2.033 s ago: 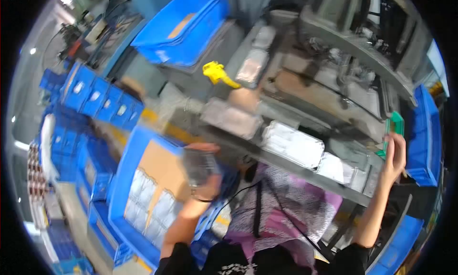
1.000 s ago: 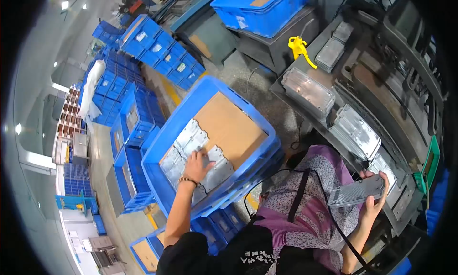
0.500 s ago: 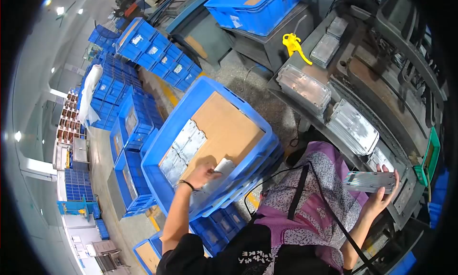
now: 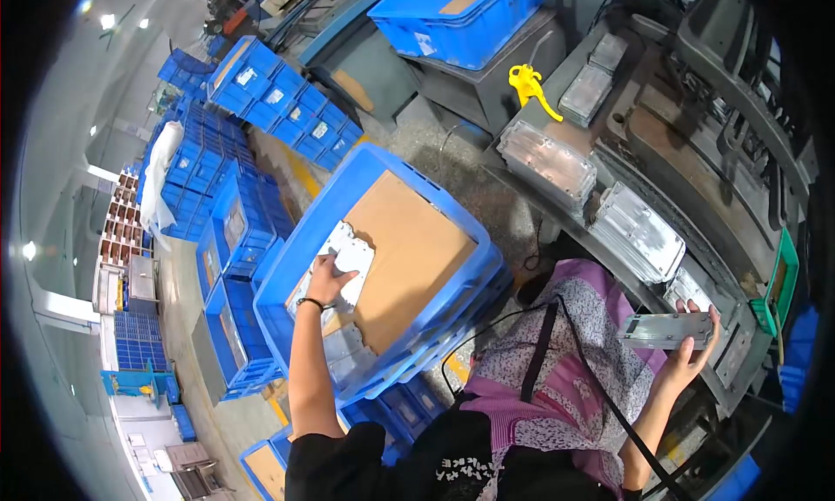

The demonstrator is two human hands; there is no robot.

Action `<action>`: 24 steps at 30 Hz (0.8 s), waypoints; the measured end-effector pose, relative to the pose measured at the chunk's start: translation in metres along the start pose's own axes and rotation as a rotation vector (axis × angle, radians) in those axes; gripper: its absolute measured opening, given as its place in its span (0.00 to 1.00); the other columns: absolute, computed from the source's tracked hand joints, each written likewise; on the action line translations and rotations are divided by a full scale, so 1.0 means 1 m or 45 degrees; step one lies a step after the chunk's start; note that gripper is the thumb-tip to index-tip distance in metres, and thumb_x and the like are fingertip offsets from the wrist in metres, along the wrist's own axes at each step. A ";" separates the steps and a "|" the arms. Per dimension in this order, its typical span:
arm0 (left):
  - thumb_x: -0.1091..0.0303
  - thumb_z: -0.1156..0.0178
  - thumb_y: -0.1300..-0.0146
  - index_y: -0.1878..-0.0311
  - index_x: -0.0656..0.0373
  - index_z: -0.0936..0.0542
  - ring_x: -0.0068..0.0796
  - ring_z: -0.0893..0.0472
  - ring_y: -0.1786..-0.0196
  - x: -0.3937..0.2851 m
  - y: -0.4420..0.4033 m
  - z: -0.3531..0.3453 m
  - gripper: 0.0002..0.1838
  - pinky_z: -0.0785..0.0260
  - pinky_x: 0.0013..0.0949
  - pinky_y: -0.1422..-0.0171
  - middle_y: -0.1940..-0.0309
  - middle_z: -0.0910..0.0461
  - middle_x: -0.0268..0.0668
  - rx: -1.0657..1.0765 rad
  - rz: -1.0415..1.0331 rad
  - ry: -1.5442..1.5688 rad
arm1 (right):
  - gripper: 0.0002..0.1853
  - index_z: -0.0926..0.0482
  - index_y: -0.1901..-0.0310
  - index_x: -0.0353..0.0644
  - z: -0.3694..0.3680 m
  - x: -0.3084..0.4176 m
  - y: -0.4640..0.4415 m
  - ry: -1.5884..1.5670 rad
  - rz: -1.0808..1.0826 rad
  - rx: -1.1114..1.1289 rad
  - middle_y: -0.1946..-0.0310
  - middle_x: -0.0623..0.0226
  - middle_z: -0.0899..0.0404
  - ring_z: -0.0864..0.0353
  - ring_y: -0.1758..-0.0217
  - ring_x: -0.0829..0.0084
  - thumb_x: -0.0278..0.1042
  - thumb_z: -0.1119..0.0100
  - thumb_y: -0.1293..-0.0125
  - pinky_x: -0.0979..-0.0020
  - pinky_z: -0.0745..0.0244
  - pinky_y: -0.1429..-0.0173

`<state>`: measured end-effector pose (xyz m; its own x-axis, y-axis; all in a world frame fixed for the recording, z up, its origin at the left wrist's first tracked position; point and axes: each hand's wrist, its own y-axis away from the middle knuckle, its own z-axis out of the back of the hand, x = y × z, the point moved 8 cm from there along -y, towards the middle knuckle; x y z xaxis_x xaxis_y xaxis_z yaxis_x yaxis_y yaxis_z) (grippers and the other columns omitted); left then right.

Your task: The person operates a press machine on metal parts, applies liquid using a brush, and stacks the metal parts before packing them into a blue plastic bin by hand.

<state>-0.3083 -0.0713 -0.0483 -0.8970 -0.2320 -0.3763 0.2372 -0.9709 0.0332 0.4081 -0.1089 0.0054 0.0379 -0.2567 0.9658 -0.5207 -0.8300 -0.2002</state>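
Inside the blue bin [image 4: 396,163], my left hand [image 4: 326,285] grips a flat silvery metal plate [image 4: 355,254], thumb stretched over its face and fingers at its left side. That plate lies over the row of plates along the bin's left side; the hand hides part of its edge. More metal plates [image 4: 346,351] lie at the bin's near corner, on brown cardboard [image 4: 413,240]. Off to the right, beside the bench, my right hand [image 4: 691,353] holds a small stack of metal plates [image 4: 663,329], fingers wrapped around its end.
Stacks of metal plates [image 4: 639,231] and another block of plates [image 4: 548,166] stand on the machine bench. A yellow tool [image 4: 532,88] lies behind them. Stacked blue crates [image 4: 283,96] fill the left background. A black cable [image 4: 600,379] crosses my apron.
My left hand has moved up and left inside the bin, from the near right part to the left row, with a plate. The right hand still holds its stack, almost unmoved.
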 end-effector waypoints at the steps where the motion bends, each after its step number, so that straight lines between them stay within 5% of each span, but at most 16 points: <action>1: 0.48 0.25 0.52 0.55 0.69 0.23 0.47 0.26 0.53 0.002 -0.003 -0.003 0.33 0.31 0.42 0.45 0.56 0.29 0.50 -0.028 -0.018 -0.107 | 0.41 0.42 0.30 0.40 -0.001 0.001 0.000 0.008 0.007 0.002 0.41 0.49 0.29 0.26 0.38 0.51 0.53 0.36 0.37 0.55 0.35 0.32; 4: 0.38 0.26 0.58 0.41 0.67 0.30 0.54 0.28 0.48 -0.014 -0.003 -0.017 0.49 0.33 0.48 0.41 0.54 0.30 0.52 -0.019 0.020 -0.101 | 0.38 0.42 0.29 0.43 0.005 -0.003 0.007 0.035 0.018 0.015 0.39 0.49 0.31 0.27 0.36 0.52 0.53 0.40 0.34 0.56 0.35 0.32; 7: 0.36 0.25 0.63 0.38 0.66 0.33 0.56 0.29 0.47 -0.042 0.009 -0.023 0.55 0.33 0.50 0.42 0.51 0.32 0.55 -0.100 -0.090 -0.381 | 0.39 0.42 0.29 0.42 0.009 -0.007 0.010 0.007 -0.018 -0.016 0.39 0.49 0.31 0.27 0.36 0.52 0.52 0.39 0.34 0.57 0.33 0.33; 15: 0.43 0.28 0.59 0.40 0.65 0.29 0.56 0.29 0.43 -0.071 0.014 -0.026 0.46 0.32 0.48 0.39 0.48 0.30 0.57 0.161 0.153 -0.349 | 0.41 0.41 0.31 0.40 -0.001 0.003 0.005 -0.001 -0.021 -0.051 0.42 0.49 0.29 0.25 0.39 0.53 0.53 0.35 0.38 0.56 0.35 0.33; 19: 0.48 0.27 0.57 0.42 0.68 0.30 0.57 0.29 0.43 -0.063 0.011 -0.022 0.44 0.33 0.49 0.37 0.47 0.30 0.57 -0.082 -0.012 -0.302 | 0.39 0.41 0.31 0.38 0.001 -0.001 0.006 0.023 -0.021 -0.044 0.42 0.50 0.29 0.24 0.40 0.54 0.50 0.36 0.37 0.57 0.34 0.34; 24: 0.52 0.27 0.57 0.42 0.69 0.32 0.55 0.28 0.44 -0.064 0.006 -0.025 0.43 0.32 0.46 0.38 0.49 0.29 0.56 0.010 -0.098 -0.231 | 0.40 0.41 0.30 0.40 0.010 -0.003 0.009 0.055 -0.030 -0.013 0.41 0.50 0.29 0.25 0.38 0.54 0.53 0.37 0.36 0.56 0.35 0.33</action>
<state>-0.2404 -0.0611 -0.0470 -0.9651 -0.1629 -0.2051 0.1626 -0.9865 0.0184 0.4113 -0.1206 -0.0006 0.0132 -0.2152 0.9765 -0.5287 -0.8304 -0.1759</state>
